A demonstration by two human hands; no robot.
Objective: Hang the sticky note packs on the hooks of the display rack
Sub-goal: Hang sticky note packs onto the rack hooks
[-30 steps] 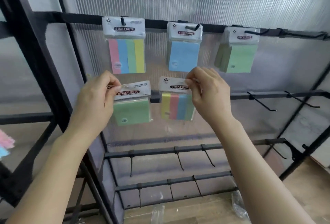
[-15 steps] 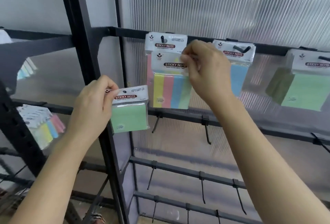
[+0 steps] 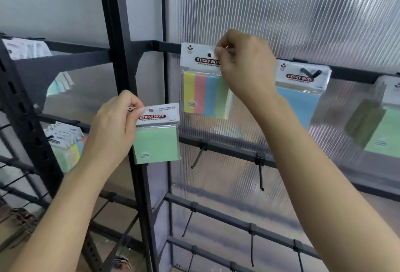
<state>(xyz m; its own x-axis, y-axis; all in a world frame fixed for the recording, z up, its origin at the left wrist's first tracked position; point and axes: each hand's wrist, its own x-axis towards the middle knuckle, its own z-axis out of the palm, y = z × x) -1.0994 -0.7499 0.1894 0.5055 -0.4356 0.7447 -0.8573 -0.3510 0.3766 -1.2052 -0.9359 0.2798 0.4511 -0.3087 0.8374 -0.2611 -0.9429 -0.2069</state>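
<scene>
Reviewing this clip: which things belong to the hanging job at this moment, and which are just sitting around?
In the job: right hand pinching the striped pack; left hand holding the green pack; empty hook below.
Just there: blue pack already hung; far-right green packs; packs on the left rack.

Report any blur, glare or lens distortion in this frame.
Head view: labels on the striped pack and the held green pack read sharp; the left-rack packs and the far-right pack are smeared; the ribbed panel shows streaky glare at upper right; the rack post leans, likely from the wide lens; no hard shadows.
</scene>
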